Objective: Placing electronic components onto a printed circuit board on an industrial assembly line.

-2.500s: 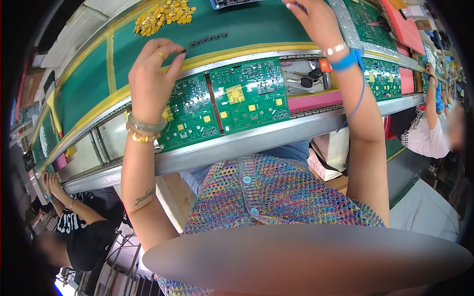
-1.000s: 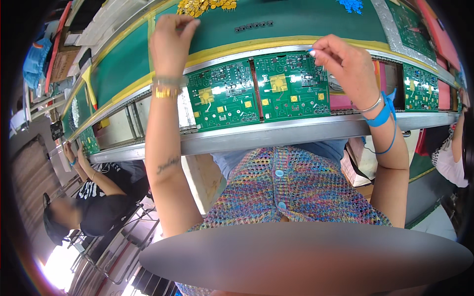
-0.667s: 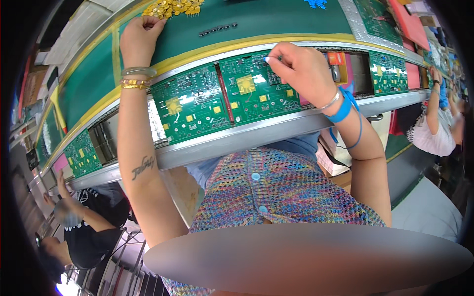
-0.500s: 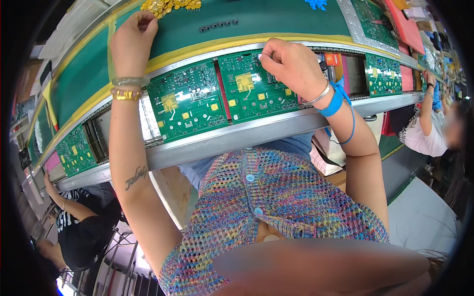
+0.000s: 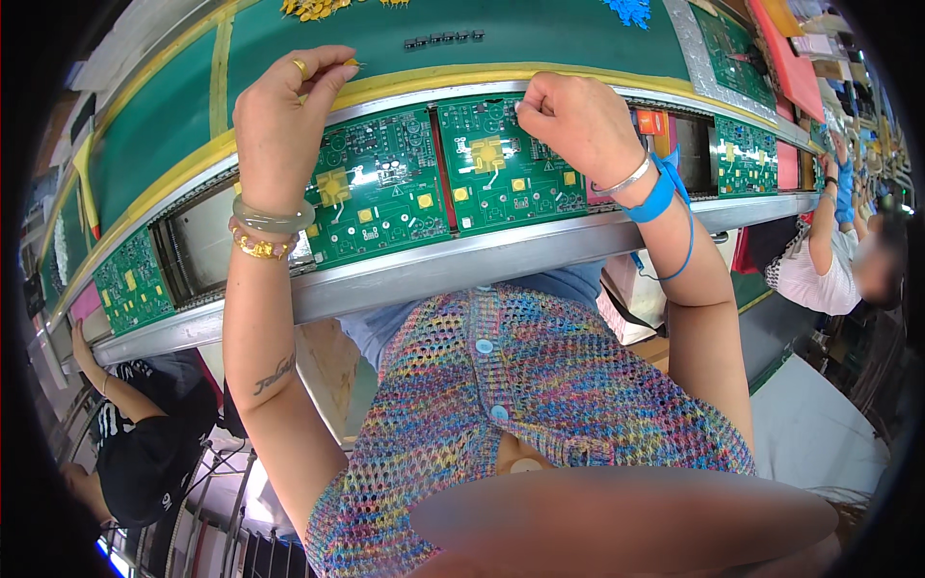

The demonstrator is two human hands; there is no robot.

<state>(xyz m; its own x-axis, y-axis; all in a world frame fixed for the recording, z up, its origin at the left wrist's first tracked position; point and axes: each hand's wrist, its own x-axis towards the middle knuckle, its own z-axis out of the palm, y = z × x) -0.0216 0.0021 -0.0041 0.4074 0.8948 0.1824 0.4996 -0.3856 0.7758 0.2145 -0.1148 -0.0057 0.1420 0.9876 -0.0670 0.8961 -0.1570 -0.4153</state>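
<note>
My left hand (image 5: 287, 125) pinches a small yellow disc-shaped component (image 5: 354, 64) between thumb and forefinger, just above the yellow-edged green mat (image 5: 385, 60). Its wrist hangs over the left part of a green circuit board (image 5: 371, 226) lying in the metal rail. My right hand (image 5: 581, 125) is closed above the upper right corner of a second circuit board (image 5: 496, 207). Whatever lies inside its curled fingers is hidden. On the mat beyond are a pile of yellow components (image 5: 318, 8), a row of black parts (image 5: 444, 39) and some blue components (image 5: 628, 12).
A metal rail (image 5: 424, 268) runs across in front of me. Further circuit boards sit in it at left (image 5: 132, 296) and right (image 5: 747, 159). Other people work at both ends, one in a black top (image 5: 159, 433), one in a white top (image 5: 819, 265).
My left hand has moved from the yellow pile toward me and to the right, with a yellow component now showing at its fingertips. My right hand stays closed near the second board's corner.
</note>
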